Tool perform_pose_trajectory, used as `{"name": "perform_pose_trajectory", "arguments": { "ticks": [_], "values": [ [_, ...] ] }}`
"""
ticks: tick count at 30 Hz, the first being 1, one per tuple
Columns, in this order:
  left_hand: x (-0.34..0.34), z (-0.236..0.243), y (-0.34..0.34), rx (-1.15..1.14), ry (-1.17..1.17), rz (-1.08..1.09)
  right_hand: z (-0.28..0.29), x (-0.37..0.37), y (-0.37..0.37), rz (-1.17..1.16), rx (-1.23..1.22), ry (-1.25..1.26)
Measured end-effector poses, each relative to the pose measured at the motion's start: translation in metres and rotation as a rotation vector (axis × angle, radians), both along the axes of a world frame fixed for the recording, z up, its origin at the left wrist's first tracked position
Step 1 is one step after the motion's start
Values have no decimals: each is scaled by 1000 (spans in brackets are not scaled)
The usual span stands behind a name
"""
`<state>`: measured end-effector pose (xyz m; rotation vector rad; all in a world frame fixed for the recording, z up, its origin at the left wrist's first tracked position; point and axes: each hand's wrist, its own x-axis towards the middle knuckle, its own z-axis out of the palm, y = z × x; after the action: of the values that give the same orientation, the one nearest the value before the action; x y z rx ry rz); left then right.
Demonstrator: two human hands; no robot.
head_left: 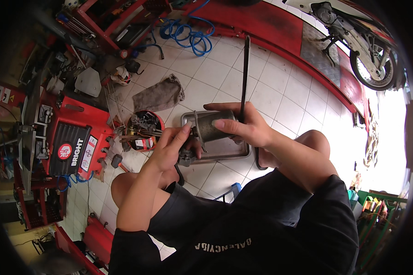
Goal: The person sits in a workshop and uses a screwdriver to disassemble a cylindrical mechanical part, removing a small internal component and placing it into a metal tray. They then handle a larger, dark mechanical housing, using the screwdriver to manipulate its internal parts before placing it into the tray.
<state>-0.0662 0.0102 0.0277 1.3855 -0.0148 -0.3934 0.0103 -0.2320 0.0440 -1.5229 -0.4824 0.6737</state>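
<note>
1. Holding grey metal cylinder between both hands, above silver tray.
2. Right hand: clasping right end, thumb on top.
3. Left hand: at flanged left end, fingers bent, thumb close; can't tell if pinching.
4. Dark rod: passing right hand, grip unclear.

White lettering and 1 round emblem mark the black ribbed panel of a red workshop machine, beside pictogram labels. Upside-down white letters cross the black T-shirt. Print on a red-and-white carton is too small to read.
</note>
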Motion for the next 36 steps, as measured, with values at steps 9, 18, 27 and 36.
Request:
{"name": "perform_pose_trajectory", "arguments": {
  "ticks": [9, 18, 27, 36],
  "values": [
    [-21, 12, -25, -152, 24, 12, 6, 1, -6, -28, 72, -45],
    [-30, -1, -18, -342, 176, -108, 8, 2, -9, 7, 22, -55],
    [-28, -11, -17, -864, 610, -40, 1, 7, 6, -112, -136, 314],
    [-27, -12, -24, -971, 624, -27, -5, 16, 1, -27, -206, 352]
  ]
}}
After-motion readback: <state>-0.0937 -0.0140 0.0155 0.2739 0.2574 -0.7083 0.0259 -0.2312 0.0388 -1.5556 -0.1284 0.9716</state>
